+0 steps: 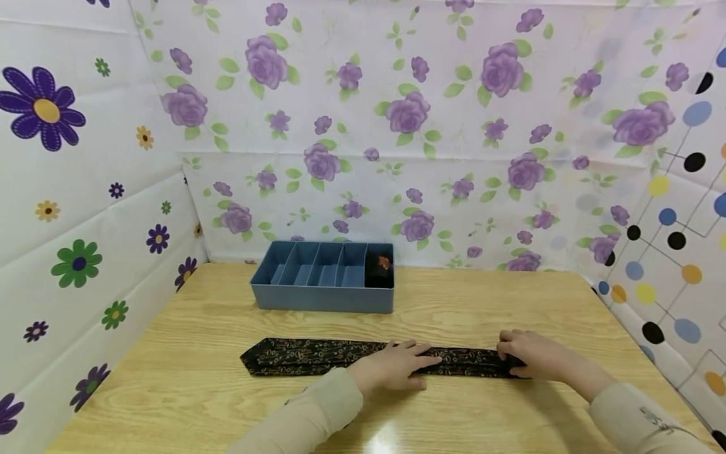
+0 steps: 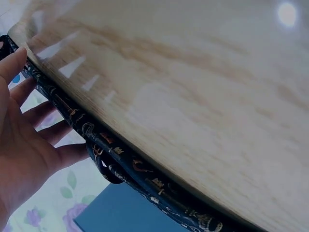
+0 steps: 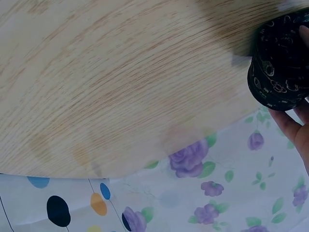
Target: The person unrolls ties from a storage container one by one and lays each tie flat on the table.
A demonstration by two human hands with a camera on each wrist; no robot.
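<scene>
A black necktie (image 1: 317, 354) with a small gold and reddish pattern lies lengthwise across the table, its pointed end to the left. My left hand (image 1: 391, 367) rests on the middle of it with fingers spread and fairly straight. In the left wrist view, the fingertips of that hand (image 2: 34, 130) touch the edge of the tie (image 2: 111, 150), where a narrow layer bows out in a small loop. At the right end, my right hand (image 1: 530, 356) grips the tie between thumb and fingers. The right wrist view shows this end as a rounded fold (image 3: 277, 72), with the hand (image 3: 301, 128) around it.
Behind the tie stands a blue divided box (image 1: 323, 299). Its rightmost compartment holds a dark item (image 1: 379, 271) with an orange leaf-like mark; the other compartments show bare floors. Flowered cloth (image 1: 351, 126) hangs along the table's back edge, with patterned cloths at both sides.
</scene>
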